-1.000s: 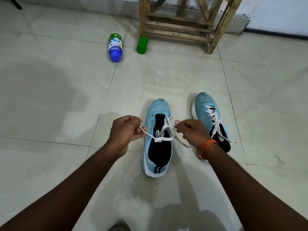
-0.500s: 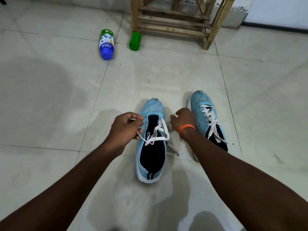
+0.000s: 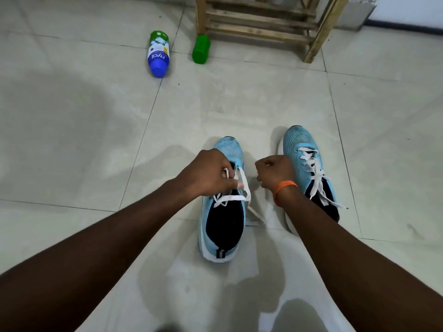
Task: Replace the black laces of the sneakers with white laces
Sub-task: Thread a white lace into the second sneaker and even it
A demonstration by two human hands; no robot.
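Left hand (image 3: 208, 173) pinches the flat white lace (image 3: 243, 185) over the throat of the light-blue knit sneaker (image 3: 224, 236) on the pale tiled floor (image 3: 96, 140), fingers curled tight on it. Right hand (image 3: 275, 172) is fisted just beside it; can't tell if it holds an end. The second light-blue sneaker (image 3: 299, 144), further right, is fully white-laced. Step looks like threading the upper eyelets. Next move calls for feeding the lace end through the next eyelet and evening the tension.

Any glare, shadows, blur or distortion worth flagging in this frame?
Head view: fisheye bends the grout lines of the glossy pale tiled floor; soft sheen, no harsh glare; broad shadow at left; the left hand pinching the white flat lace looks slightly soft.
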